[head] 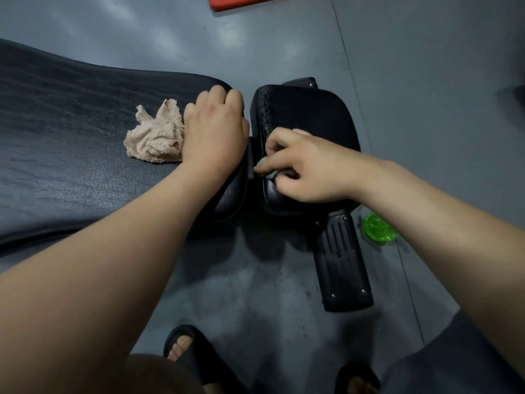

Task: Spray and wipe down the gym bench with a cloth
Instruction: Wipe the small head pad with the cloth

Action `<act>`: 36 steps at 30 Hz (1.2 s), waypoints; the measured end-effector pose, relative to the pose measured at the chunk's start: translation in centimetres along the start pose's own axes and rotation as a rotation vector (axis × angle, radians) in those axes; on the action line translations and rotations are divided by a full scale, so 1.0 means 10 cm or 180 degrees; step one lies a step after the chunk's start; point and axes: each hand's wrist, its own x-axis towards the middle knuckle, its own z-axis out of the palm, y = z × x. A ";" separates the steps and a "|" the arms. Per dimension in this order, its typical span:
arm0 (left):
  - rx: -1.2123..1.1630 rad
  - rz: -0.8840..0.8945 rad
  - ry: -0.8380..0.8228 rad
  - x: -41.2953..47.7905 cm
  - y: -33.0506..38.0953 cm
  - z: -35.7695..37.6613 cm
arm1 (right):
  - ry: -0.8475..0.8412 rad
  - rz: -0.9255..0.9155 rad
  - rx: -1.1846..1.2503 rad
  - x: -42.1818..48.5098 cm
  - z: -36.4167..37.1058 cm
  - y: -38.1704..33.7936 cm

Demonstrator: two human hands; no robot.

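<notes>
The black padded gym bench (71, 132) runs from the left to the middle, with a separate black seat pad (309, 115) at its right end. A crumpled beige cloth (154, 135) lies on the long pad. My left hand (216, 135) rests on the end of the long pad beside that cloth, fingers curled over the pad's far edge. My right hand (306, 166) pinches a small greyish rag (270, 173) against the seat pad's left edge, by the gap between the pads.
A green translucent round object (379, 227) stands on the grey floor right of the bench's black foot bar (341, 263). My feet in black slippers (184, 348) are at the bottom. A red mat edge (241, 1) shows at the top.
</notes>
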 end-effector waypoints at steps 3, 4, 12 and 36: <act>0.0025 -0.0002 -0.0003 0.00 0.01 0.00 | -0.0353 0.0016 0.0056 -0.07 -0.06 -0.08; 0.0037 0.0000 -0.0011 0.00 0.01 0.00 | -0.0416 -0.0047 0.0030 -0.09 -0.07 -0.09; 0.0091 -0.0039 -0.0093 -0.01 0.04 -0.02 | -0.1048 -0.0166 -0.0331 -0.17 -0.01 -0.18; 0.0360 -0.0086 -0.0058 -0.01 0.13 0.04 | 0.0503 0.0419 -0.0170 0.04 -0.08 0.24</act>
